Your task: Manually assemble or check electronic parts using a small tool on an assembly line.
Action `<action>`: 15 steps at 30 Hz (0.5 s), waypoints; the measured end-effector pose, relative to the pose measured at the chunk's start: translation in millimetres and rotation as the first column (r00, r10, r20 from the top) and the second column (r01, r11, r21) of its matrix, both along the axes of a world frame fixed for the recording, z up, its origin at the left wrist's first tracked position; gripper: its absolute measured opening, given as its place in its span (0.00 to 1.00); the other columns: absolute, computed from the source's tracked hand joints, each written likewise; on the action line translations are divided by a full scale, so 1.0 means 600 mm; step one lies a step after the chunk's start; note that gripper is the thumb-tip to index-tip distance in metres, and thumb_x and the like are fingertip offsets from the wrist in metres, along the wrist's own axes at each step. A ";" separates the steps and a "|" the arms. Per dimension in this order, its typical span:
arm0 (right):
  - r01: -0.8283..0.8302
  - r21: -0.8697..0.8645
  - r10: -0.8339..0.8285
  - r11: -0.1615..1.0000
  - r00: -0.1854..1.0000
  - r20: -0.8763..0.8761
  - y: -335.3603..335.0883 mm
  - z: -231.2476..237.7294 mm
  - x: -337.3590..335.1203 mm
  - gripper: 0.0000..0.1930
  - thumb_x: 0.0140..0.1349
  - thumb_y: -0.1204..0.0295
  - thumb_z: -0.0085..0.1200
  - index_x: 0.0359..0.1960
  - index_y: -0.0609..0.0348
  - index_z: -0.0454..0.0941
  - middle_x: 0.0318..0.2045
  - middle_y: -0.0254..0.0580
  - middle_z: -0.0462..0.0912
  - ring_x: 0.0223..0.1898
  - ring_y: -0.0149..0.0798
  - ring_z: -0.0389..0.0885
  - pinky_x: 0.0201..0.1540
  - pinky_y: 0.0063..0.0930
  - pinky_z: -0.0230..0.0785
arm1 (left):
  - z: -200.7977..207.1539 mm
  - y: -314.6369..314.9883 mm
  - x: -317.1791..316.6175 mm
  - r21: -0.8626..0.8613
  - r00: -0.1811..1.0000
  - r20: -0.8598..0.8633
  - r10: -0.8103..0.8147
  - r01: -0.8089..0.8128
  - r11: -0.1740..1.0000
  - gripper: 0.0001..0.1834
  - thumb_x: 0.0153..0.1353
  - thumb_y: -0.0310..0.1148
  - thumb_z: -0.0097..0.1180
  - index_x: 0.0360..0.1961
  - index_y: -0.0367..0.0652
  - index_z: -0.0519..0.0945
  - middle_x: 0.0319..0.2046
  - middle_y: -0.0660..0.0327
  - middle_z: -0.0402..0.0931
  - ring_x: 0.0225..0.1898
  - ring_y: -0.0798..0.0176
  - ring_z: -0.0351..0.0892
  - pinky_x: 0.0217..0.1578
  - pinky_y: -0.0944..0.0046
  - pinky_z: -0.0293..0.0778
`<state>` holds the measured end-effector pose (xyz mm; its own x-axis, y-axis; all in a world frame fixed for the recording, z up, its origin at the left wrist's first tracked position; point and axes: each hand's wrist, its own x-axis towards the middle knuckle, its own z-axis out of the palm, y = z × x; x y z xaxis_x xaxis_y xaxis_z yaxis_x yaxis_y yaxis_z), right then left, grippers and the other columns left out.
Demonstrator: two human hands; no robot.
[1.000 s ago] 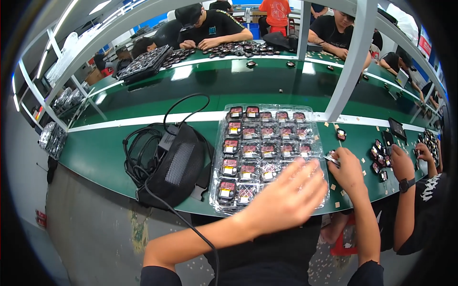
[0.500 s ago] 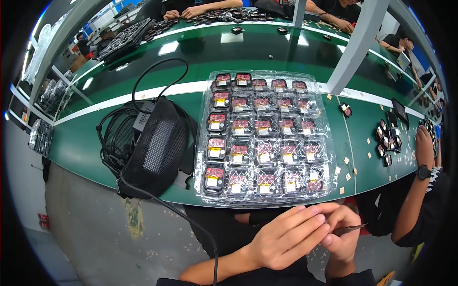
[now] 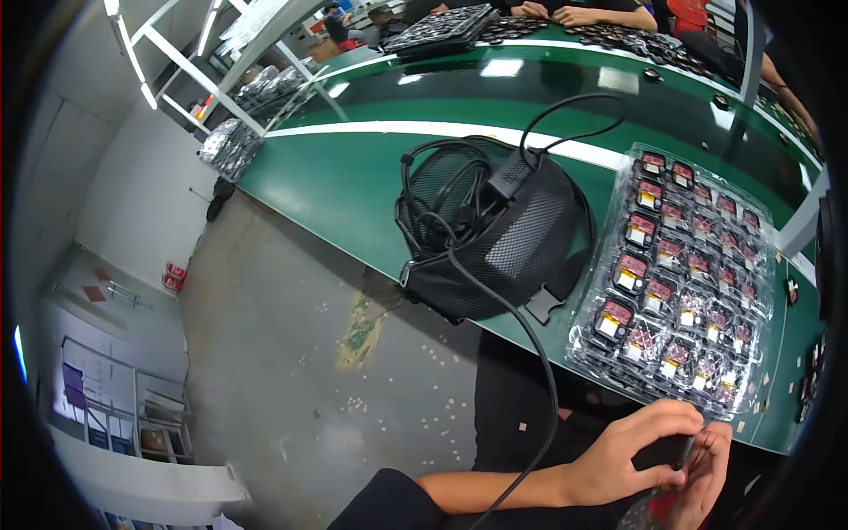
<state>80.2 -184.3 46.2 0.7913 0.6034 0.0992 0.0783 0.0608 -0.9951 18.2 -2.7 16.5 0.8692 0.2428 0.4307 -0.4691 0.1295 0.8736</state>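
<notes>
My left hand (image 3: 632, 455) and my right hand (image 3: 707, 473) meet in front of the table's near edge, below the tray. Thumb and fingers of the left hand curl about a small thin dark piece (image 3: 686, 450), whose kind I cannot make out. The right hand's fingers are bent against the same spot, and what they hold is hidden. Just beyond my hands lies a clear plastic blister tray (image 3: 579, 340). Small square black cases with red boards, such as this one (image 3: 613, 320), sit in its pockets, in rows; the left column stands less covered by plastic.
A black mesh bag (image 3: 543, 256) with coiled cables stands left of the tray on the green table (image 3: 344, 177). Its black cable (image 3: 539, 353) runs down past my left forearm. A grey post (image 3: 804, 216) rises at the right. Co-workers' hands (image 3: 574, 16) show across the table.
The view has swung left, so the tray, bag and my hands appear further right. My left hand's fingers, earlier laid together over the right, now curl in a pinch. The thin dark pointed piece has shifted.
</notes>
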 end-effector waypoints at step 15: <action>0.163 -0.264 0.057 0.951 0.743 0.667 0.060 -0.007 0.027 0.10 0.72 0.74 0.50 0.48 0.67 0.78 0.35 0.54 0.83 0.33 0.53 0.83 0.37 0.39 0.74 | -0.008 0.013 -0.014 -0.588 0.991 0.020 -0.135 0.120 0.800 0.33 0.56 0.13 0.68 0.62 0.35 0.68 0.63 0.49 0.71 0.68 0.55 0.70 0.69 0.56 0.67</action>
